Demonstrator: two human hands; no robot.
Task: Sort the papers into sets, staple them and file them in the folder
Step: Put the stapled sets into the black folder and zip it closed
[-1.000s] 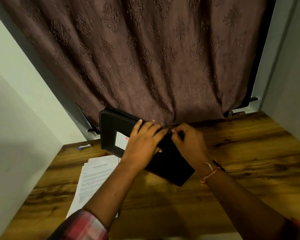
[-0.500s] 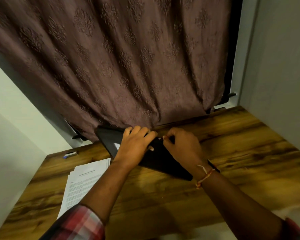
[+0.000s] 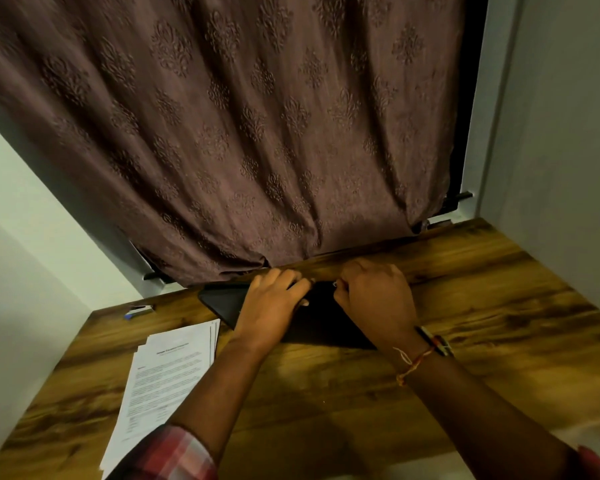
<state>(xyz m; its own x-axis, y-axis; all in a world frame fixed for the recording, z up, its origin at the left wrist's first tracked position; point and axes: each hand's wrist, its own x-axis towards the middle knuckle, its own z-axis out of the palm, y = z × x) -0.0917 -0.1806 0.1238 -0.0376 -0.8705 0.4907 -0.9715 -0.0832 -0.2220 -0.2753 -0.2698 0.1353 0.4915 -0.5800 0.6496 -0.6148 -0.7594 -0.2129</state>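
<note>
Brown wood-grain table (image 3: 499, 306) fills the lower view, closed in by pale walls and a brown patterned curtain (image 3: 239, 133) that hangs down to its far edge.

On it, the right hand (image 3: 374, 299) has its fingers curled and pinches a small shiny piece, which I judge to be the metal zip pull (image 3: 335, 283); it is too small to be sure. Just beside it, the left hand (image 3: 272, 306) lies flat with rather straight fingers and presses on the black flat zip folder (image 3: 326, 327). I think this hand is there to hold the folder steady, so the zip can run without dragging it.

Under both hands the folder lies closed and flat at the far edge of the table, touching the curtain hem, with one corner pointing left. Its surface is dark and matte.

Near the left edge lies the stack of white printed papers (image 3: 167, 372), slightly fanned and, as far as I can see, not sorted. Farther back lies a small blue and white object (image 3: 137, 310), perhaps the stapler.
</note>
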